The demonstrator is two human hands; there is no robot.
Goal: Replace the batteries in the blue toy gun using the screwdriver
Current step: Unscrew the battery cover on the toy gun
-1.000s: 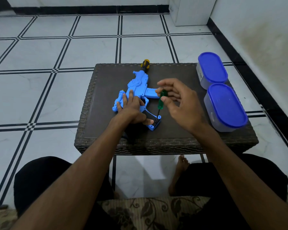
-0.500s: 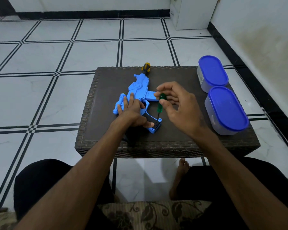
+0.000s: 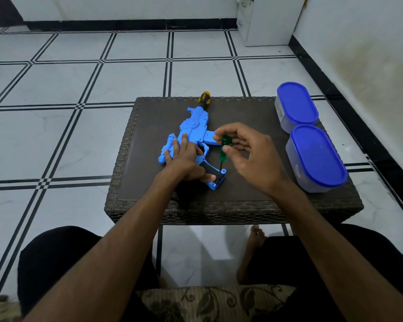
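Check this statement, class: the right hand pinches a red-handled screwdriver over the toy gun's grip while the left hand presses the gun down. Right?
Wrong in one respect: the head view shows the screwdriver in the right hand has a green handle, not red. The rest stands.

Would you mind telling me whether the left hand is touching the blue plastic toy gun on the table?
Touching. The head view shows the left hand lying flat on the blue plastic toy gun, fingers spread over its body, thumb against the black grip.

I saw bare arms point(image 3: 107, 259) with no sleeves, black shorts point(image 3: 56, 256), and bare feet point(image 3: 254, 238).
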